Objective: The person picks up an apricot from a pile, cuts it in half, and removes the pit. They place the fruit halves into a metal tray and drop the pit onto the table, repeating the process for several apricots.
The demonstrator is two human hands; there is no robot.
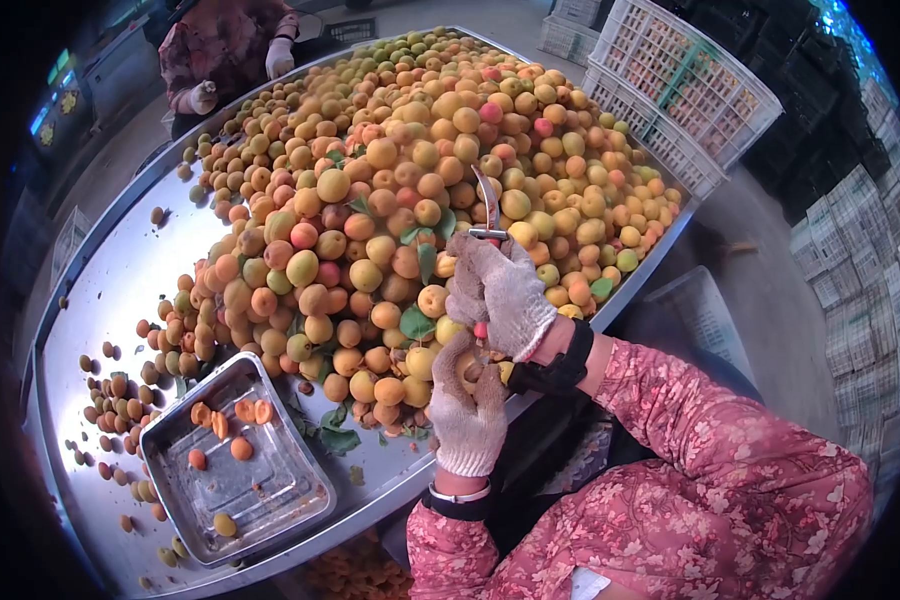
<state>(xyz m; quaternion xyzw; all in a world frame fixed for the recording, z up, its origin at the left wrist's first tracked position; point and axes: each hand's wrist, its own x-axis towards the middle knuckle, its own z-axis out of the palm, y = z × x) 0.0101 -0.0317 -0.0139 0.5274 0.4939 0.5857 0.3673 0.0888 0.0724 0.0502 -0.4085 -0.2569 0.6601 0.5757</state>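
My right hand (505,298), in a white knit glove, is closed around a tool with a curved metal blade (488,195), a metal crosspiece and a red lower end. The blade points up and away over the heap of apricots (380,250). Just below it, my gloved left hand (468,420) has its thumb and fingers curled round what looks like an apricot (471,374), mostly hidden by the glove. The tool's red end is close above the left fingers. Both hands are over the near edge of the heap.
A metal tray (280,500) with apricot halves and a few whole apricots rests on the raised-rim metal table (370,515). Green leaves (338,440) lie beside it. White crates (685,75) stand at the back right. Another person (220,50) in white gloves is across the table.
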